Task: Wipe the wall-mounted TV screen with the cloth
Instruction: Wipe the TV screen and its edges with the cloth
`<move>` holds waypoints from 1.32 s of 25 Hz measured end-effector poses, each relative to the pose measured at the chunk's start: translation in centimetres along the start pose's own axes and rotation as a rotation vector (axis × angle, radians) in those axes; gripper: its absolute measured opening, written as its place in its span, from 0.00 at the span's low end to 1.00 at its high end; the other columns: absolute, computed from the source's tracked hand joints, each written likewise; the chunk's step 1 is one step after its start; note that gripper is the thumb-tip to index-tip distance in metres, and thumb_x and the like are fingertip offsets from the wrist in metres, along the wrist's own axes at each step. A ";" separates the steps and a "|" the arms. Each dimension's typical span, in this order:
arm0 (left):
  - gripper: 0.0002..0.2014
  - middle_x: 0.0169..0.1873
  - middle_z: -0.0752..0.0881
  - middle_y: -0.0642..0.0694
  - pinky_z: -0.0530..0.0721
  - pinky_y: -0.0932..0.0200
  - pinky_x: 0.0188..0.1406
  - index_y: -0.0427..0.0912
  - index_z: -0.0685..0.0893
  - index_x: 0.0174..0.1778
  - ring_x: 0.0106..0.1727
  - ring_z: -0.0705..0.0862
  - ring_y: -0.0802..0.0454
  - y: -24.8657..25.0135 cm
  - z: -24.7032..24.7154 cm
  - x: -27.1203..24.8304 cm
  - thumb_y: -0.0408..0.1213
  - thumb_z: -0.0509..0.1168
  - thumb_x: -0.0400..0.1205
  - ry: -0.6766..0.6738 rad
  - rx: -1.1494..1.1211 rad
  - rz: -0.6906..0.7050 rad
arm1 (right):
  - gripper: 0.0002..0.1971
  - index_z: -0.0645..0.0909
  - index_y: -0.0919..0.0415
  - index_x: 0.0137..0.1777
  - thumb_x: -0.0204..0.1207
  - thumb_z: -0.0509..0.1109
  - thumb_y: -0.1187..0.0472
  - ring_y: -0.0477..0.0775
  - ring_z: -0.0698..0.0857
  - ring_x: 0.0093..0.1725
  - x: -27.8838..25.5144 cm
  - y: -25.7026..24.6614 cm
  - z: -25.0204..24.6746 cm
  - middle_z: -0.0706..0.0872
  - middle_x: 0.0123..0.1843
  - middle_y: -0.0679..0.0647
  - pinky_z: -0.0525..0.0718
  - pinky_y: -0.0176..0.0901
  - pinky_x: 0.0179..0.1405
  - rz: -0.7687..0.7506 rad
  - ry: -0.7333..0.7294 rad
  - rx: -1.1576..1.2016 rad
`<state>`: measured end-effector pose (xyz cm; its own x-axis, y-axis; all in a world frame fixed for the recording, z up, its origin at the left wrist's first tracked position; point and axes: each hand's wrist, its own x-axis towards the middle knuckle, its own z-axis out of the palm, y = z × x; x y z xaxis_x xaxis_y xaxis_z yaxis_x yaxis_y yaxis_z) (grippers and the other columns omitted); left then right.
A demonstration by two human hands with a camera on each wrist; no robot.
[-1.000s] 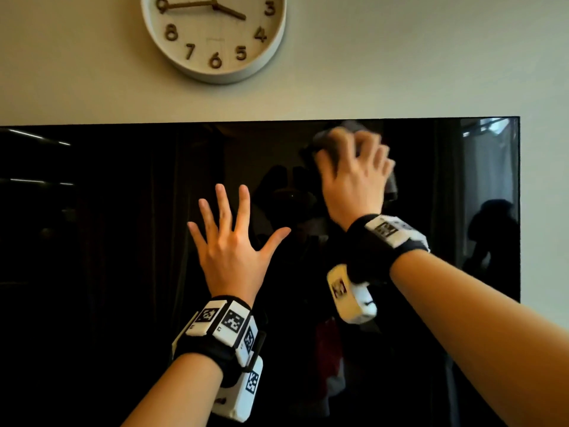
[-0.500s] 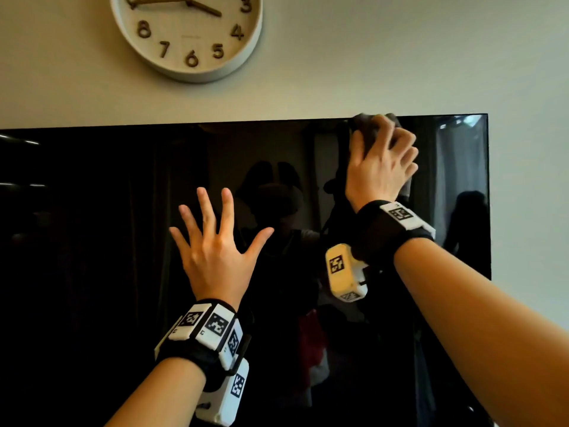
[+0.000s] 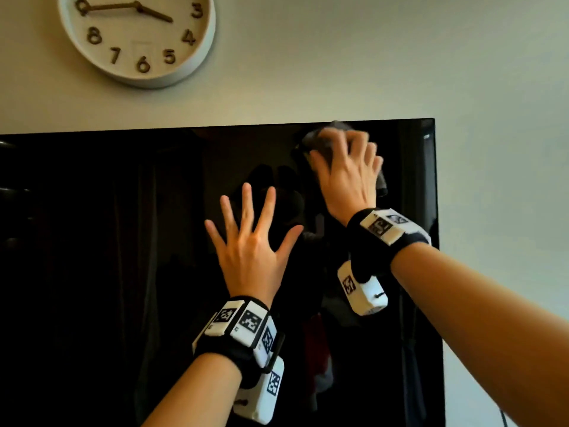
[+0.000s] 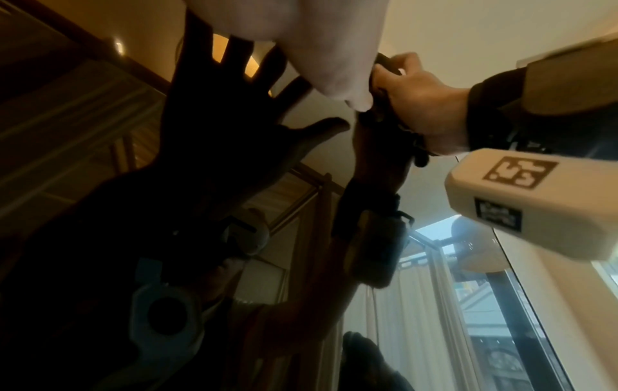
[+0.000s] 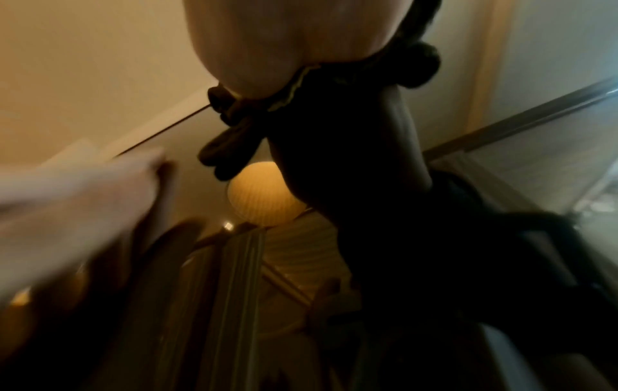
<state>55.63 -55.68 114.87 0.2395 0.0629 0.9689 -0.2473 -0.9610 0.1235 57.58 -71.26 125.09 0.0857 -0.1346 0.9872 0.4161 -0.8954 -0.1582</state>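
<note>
The black wall-mounted TV screen (image 3: 92, 241) fills the lower part of the head view. My right hand (image 3: 348, 167) grips a bunched dark grey cloth (image 3: 320, 140) and presses it on the glass just under the top edge, near the upper right corner; it is motion-blurred. In the left wrist view the right hand (image 4: 421, 100) curls round the cloth (image 4: 384, 62). The cloth (image 5: 291, 87) bulges from under my palm in the right wrist view. My left hand (image 3: 249, 241) is spread with straight fingers at the screen's middle, holding nothing.
A round white wall clock (image 3: 135, 38) hangs above the TV on the left. The TV's right edge (image 3: 437, 241) borders bare pale wall. The glass reflects a person, a lamp and curtains.
My right hand has slid the cloth up and right along the glass toward the top right corner. The spread left hand has also shifted right. The view has turned to the right.
</note>
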 end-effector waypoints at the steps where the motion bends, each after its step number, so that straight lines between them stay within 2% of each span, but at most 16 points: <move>1: 0.35 0.84 0.60 0.46 0.53 0.26 0.78 0.56 0.65 0.83 0.84 0.55 0.34 0.2 0.3 -0.1 0.68 0.55 0.81 0.003 0.010 -0.012 | 0.18 0.71 0.49 0.67 0.80 0.60 0.43 0.63 0.71 0.58 1.5 1.3 -0.6 0.72 0.62 0.59 0.65 0.54 0.56 0.151 0.045 0.040; 3: 0.35 0.84 0.61 0.46 0.55 0.25 0.77 0.56 0.65 0.83 0.84 0.56 0.33 0.0 0.7 -0.2 0.67 0.57 0.81 0.028 0.036 -0.010 | 0.19 0.71 0.49 0.67 0.80 0.59 0.44 0.64 0.70 0.60 2.4 2.5 -1.2 0.71 0.64 0.60 0.64 0.55 0.58 0.370 0.128 0.109; 6: 0.34 0.83 0.63 0.44 0.58 0.25 0.76 0.55 0.67 0.82 0.83 0.59 0.32 -0.1 0.9 -0.3 0.66 0.58 0.81 0.059 0.087 0.003 | 0.17 0.72 0.48 0.65 0.79 0.61 0.45 0.62 0.71 0.57 -0.6 2.4 -0.8 0.73 0.61 0.59 0.66 0.55 0.55 -0.012 0.014 0.017; 7: 0.34 0.83 0.64 0.44 0.59 0.25 0.75 0.55 0.67 0.82 0.83 0.59 0.32 -0.1 1.0 -0.4 0.66 0.57 0.81 0.065 0.097 0.005 | 0.17 0.72 0.49 0.65 0.79 0.62 0.45 0.63 0.71 0.56 -0.2 3.4 -1.0 0.73 0.60 0.60 0.66 0.55 0.55 -0.066 0.003 0.006; 10: 0.34 0.83 0.64 0.43 0.60 0.24 0.75 0.54 0.67 0.82 0.82 0.60 0.31 0.0 1.3 -0.5 0.66 0.56 0.82 0.082 0.110 0.012 | 0.19 0.70 0.49 0.67 0.80 0.59 0.44 0.64 0.70 0.60 2.9 5.8 -2.2 0.71 0.63 0.60 0.64 0.55 0.59 0.354 0.121 0.125; 11: 0.34 0.83 0.64 0.43 0.60 0.24 0.75 0.54 0.67 0.82 0.82 0.60 0.31 0.0 1.3 -0.5 0.66 0.55 0.82 0.087 0.110 0.014 | 0.19 0.70 0.49 0.67 0.80 0.59 0.44 0.64 0.70 0.60 2.6 6.0 -2.2 0.71 0.63 0.60 0.64 0.55 0.59 0.382 0.135 0.127; 14: 0.34 0.83 0.65 0.42 0.60 0.24 0.75 0.54 0.67 0.82 0.82 0.61 0.30 -0.1 1.3 -0.4 0.66 0.54 0.82 0.089 0.116 0.017 | 0.17 0.73 0.48 0.65 0.79 0.61 0.45 0.62 0.71 0.57 -0.5 5.5 -1.7 0.73 0.60 0.59 0.66 0.54 0.56 -0.012 0.023 0.026; 15: 0.34 0.83 0.65 0.42 0.60 0.24 0.75 0.54 0.66 0.83 0.82 0.60 0.30 -0.1 1.3 -0.4 0.66 0.54 0.83 0.090 0.119 0.016 | 0.17 0.72 0.48 0.65 0.79 0.61 0.44 0.61 0.71 0.57 0.0 6.5 -2.1 0.73 0.61 0.58 0.66 0.53 0.56 -0.034 0.010 0.027; 18: 0.34 0.83 0.64 0.41 0.59 0.25 0.76 0.54 0.66 0.83 0.83 0.59 0.31 0.3 1.4 -0.6 0.66 0.53 0.83 0.094 0.113 0.012 | 0.19 0.70 0.49 0.68 0.80 0.59 0.45 0.62 0.71 0.61 2.2 8.5 -3.4 0.71 0.64 0.59 0.64 0.54 0.60 0.352 0.108 0.126; 19: 0.34 0.83 0.64 0.41 0.59 0.24 0.76 0.53 0.66 0.83 0.83 0.59 0.31 0.1 1.2 -0.6 0.66 0.53 0.83 0.097 0.108 0.010 | 0.18 0.71 0.50 0.67 0.80 0.60 0.46 0.63 0.71 0.60 1.6 8.1 -3.2 0.72 0.63 0.59 0.66 0.55 0.58 0.330 0.126 0.111; 22: 0.34 0.83 0.65 0.40 0.59 0.23 0.75 0.52 0.66 0.83 0.82 0.59 0.29 0.0 1.1 -0.5 0.65 0.54 0.83 0.101 0.099 0.012 | 0.17 0.74 0.50 0.64 0.79 0.62 0.45 0.62 0.72 0.54 -2.2 7.4 -2.2 0.75 0.59 0.59 0.68 0.54 0.52 -0.108 0.019 -0.002; 23: 0.34 0.82 0.65 0.40 0.59 0.23 0.75 0.52 0.67 0.83 0.82 0.59 0.29 0.1 1.1 -0.6 0.65 0.54 0.83 0.097 0.098 0.016 | 0.17 0.74 0.49 0.64 0.79 0.62 0.45 0.61 0.72 0.55 -2.0 8.3 -2.5 0.74 0.59 0.58 0.66 0.53 0.53 -0.105 0.014 -0.003; 26: 0.34 0.82 0.64 0.39 0.58 0.23 0.75 0.51 0.66 0.83 0.82 0.59 0.29 0.1 1.1 -0.7 0.65 0.54 0.83 0.095 0.094 0.019 | 0.17 0.72 0.49 0.66 0.80 0.61 0.46 0.59 0.70 0.59 -1.6 9.0 -3.2 0.72 0.62 0.57 0.64 0.52 0.57 0.264 0.116 0.110; 27: 0.34 0.83 0.64 0.39 0.58 0.23 0.76 0.52 0.66 0.83 0.82 0.59 0.29 0.1 1.1 -0.7 0.64 0.54 0.83 0.089 0.094 0.021 | 0.17 0.72 0.50 0.65 0.80 0.61 0.46 0.60 0.70 0.58 -3.0 8.6 -3.0 0.73 0.61 0.58 0.65 0.52 0.56 0.228 0.113 0.085; 30: 0.34 0.83 0.62 0.40 0.57 0.22 0.76 0.52 0.65 0.83 0.83 0.57 0.28 0.1 1.0 -0.8 0.65 0.54 0.83 0.061 0.090 0.011 | 0.16 0.72 0.49 0.64 0.79 0.61 0.46 0.60 0.71 0.54 -6.9 8.5 -2.2 0.74 0.58 0.58 0.66 0.50 0.51 -0.128 0.013 -0.033; 33: 0.35 0.84 0.60 0.40 0.57 0.21 0.75 0.53 0.63 0.84 0.83 0.55 0.27 0.8 0.6 -1.1 0.65 0.54 0.83 0.027 0.046 -0.013 | 0.15 0.68 0.46 0.64 0.79 0.60 0.45 0.58 0.70 0.57 -5.6 8.8 -2.6 0.72 0.60 0.56 0.66 0.51 0.57 0.245 0.103 0.082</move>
<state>55.74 -56.71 113.80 0.2169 0.0817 0.9728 -0.2012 -0.9713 0.1265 58.38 -79.49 118.23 0.1022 -0.3886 0.9157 0.4668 -0.7942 -0.3891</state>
